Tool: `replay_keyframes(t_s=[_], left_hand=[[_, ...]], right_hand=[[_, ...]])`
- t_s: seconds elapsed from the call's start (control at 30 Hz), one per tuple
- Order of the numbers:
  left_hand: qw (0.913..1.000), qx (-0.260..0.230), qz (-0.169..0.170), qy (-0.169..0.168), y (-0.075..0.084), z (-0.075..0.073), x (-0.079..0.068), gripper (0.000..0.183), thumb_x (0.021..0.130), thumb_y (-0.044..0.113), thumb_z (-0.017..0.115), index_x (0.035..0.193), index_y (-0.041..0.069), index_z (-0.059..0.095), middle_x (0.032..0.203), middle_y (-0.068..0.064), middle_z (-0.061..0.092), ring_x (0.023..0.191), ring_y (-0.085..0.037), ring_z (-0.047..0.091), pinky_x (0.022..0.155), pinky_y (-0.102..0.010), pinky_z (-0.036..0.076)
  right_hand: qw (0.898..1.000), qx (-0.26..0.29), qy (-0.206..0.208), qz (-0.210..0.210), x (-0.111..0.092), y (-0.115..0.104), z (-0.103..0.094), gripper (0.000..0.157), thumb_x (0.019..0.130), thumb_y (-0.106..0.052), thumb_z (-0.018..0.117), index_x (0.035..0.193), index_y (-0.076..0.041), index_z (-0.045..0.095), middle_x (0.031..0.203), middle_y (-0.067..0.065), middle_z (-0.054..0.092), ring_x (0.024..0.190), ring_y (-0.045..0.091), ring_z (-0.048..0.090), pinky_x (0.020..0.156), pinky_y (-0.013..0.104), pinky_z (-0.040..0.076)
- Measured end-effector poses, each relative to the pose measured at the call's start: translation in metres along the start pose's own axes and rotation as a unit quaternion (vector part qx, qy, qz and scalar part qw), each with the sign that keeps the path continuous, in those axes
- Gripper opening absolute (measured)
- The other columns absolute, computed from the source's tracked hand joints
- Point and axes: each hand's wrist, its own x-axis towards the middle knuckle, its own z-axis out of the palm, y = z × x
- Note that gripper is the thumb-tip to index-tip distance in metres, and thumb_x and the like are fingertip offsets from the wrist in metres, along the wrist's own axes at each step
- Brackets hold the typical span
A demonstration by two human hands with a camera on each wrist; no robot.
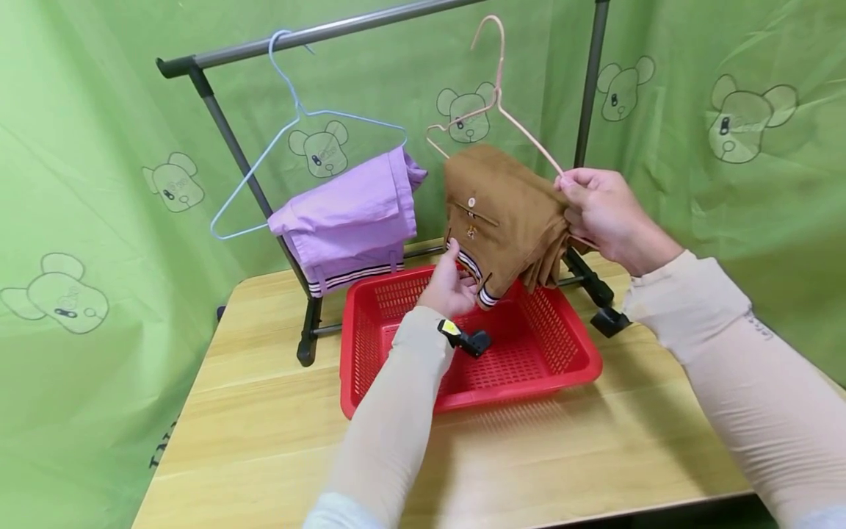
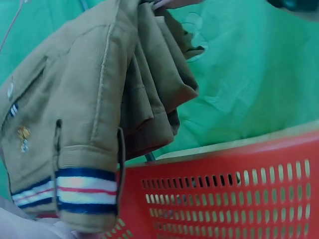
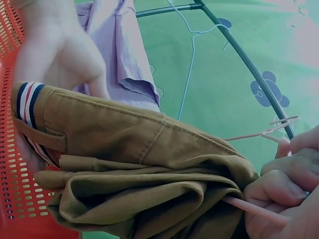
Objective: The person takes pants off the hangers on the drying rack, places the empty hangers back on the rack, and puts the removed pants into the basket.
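"Please, what is being held?"
"The right hand (image 1: 598, 213) grips the pink hanger (image 1: 499, 94); the left hand (image 1: 449, 290) holds the waistband (image 2: 84, 191) of the brown trousers (image 1: 502, 206)."
"And where are these trousers?"
"They are folded over the hanger, above the red basket (image 1: 522, 389)."

Before you, the basket (image 1: 515, 389) sits on the counter (image 1: 264, 441), partly between the feet of the rack (image 1: 370, 24). The left trousers (image 1: 350, 213) lie over the left hanger (image 1: 297, 105), hooked on the rack; the right trousers (image 1: 502, 213), on the right hanger (image 1: 499, 92), seemingly hang above your basket.
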Motion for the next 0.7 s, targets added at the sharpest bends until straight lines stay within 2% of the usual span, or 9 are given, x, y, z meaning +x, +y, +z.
replay_keyframes(t_s=[0.13, 0.27, 0.37, 0.53, 0.7], left_hand=[[0.9993, -0.036, 0.008, 0.001, -0.005, 0.003, 0.006, 0.066, 0.081, 0.058, 0.054, 0.121, 0.006, 0.045, 0.116, -0.010, 0.050, 0.113, -0.024, 0.047, 0.097, -0.036, 0.034], [0.9988, -0.048, 0.008, 0.000, -0.010, 0.004, 0.007, 0.058, 0.080, 0.056, 0.057, 0.116, 0.011, 0.051, 0.112, -0.007, 0.053, 0.109, -0.021, 0.049, 0.094, -0.036, 0.037], [0.9982, -0.053, 0.018, -0.023, -0.012, 0.006, 0.007, 0.048, 0.081, 0.052, 0.058, 0.112, 0.015, 0.057, 0.110, -0.003, 0.058, 0.105, -0.019, 0.053, 0.092, -0.036, 0.039], [0.9950, -0.059, 0.055, -0.058, -0.013, 0.010, 0.004, 0.031, 0.085, 0.043, 0.058, 0.100, 0.016, 0.064, 0.100, 0.000, 0.064, 0.094, -0.017, 0.058, 0.088, -0.035, 0.043], [0.9934, -0.062, 0.051, -0.082, -0.011, 0.011, 0.000, 0.027, 0.087, 0.039, 0.055, 0.096, 0.015, 0.063, 0.095, -0.001, 0.065, 0.086, -0.017, 0.060, 0.081, -0.033, 0.045]], right_hand=[[1.000, -0.005, -0.003, 0.001, -0.001, -0.001, 0.000, 0.023, 0.095, -0.018, 0.048, 0.096, 0.004, 0.049, 0.054, -0.002, 0.039, 0.038, 0.007, 0.030, 0.033, 0.023, 0.020], [1.000, -0.013, -0.003, 0.004, -0.001, -0.001, 0.001, 0.022, 0.096, -0.018, 0.045, 0.096, 0.004, 0.049, 0.054, -0.002, 0.038, 0.038, 0.008, 0.030, 0.033, 0.023, 0.020], [1.000, -0.017, -0.004, 0.001, -0.001, -0.002, 0.001, 0.022, 0.096, -0.018, 0.045, 0.095, 0.004, 0.049, 0.053, -0.002, 0.038, 0.037, 0.008, 0.030, 0.033, 0.025, 0.018], [1.000, -0.024, -0.003, 0.003, 0.000, -0.003, 0.001, 0.024, 0.095, -0.020, 0.047, 0.095, 0.004, 0.049, 0.052, -0.003, 0.038, 0.037, 0.007, 0.029, 0.033, 0.025, 0.017], [1.000, -0.026, 0.000, 0.008, 0.000, -0.004, 0.001, 0.024, 0.095, -0.019, 0.046, 0.096, 0.004, 0.049, 0.053, -0.003, 0.038, 0.037, 0.007, 0.030, 0.032, 0.024, 0.018]])
